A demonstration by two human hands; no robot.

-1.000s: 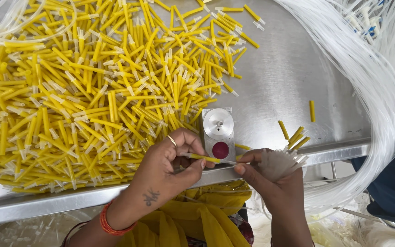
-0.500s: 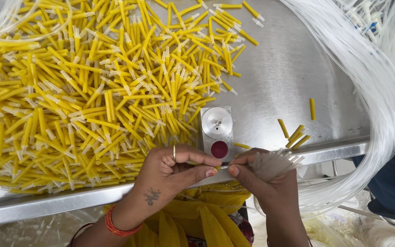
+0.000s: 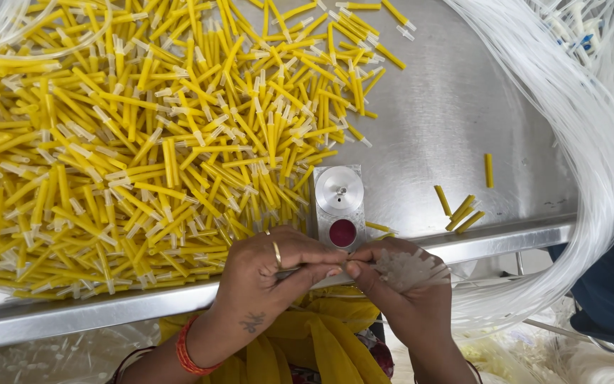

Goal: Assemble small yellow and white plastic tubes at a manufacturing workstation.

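**A:** Tubing ends (image 3: 408, 269), clear and bunched, sit fanned in the right hand (image 3: 410, 299) at the near edge of the steel table (image 3: 449, 107). See how the fingers close round the bundle?

**B:** Yes. And the left hand (image 3: 271, 274) pinches narrowly, thumb against forefinger, tip to tip with the right. Something thin lies in that pinch, but I cannot tell what.

**A:** Both hands meet just in front of the small metal fixture (image 3: 340, 206), the one with a round silver disc and a red button.

**B:** The heap of yellow capped pieces (image 3: 143, 142) lies to the left of it, a few strays (image 3: 463, 210) to the right.

**A:** To join well here, I'd judge: keep the pinch close to the tip, line the parts up straight, and hold the bundle firm so only one end is presented.

**B:** The long white tubing loops (image 3: 591, 142) hang off the right side; keep them slack, not tugging.
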